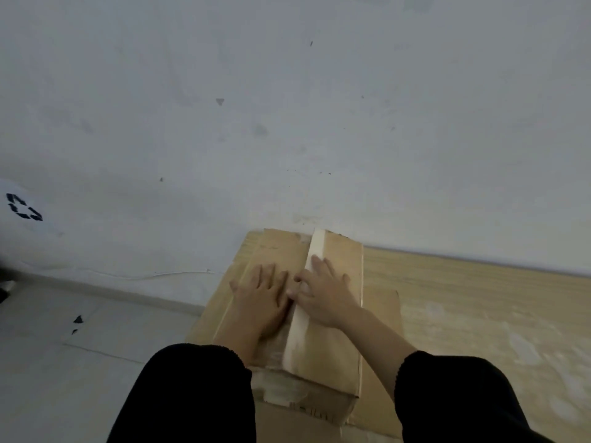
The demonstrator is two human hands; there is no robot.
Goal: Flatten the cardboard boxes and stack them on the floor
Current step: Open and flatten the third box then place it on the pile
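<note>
A closed brown cardboard box point(339, 340) lies in front of me, with a pale strip of tape point(299, 334) running along its top seam. My left hand point(267, 298) rests flat on the top flap, left of the seam, fingers straight. My right hand point(324, 290) lies across the seam just right of it. Two of its fingers stretch forward while thumb and forefinger bend down against the tape. Both hands touch each other at the seam. A flat sheet of cardboard point(382, 318) lies under the box.
The box and sheet sit on a light wooden surface point(479, 314) against a white wall point(287, 107). Pale floor tiles point(80, 362) lie to the left. A white bag with a black recycling mark point(22, 212) stands at the far left edge.
</note>
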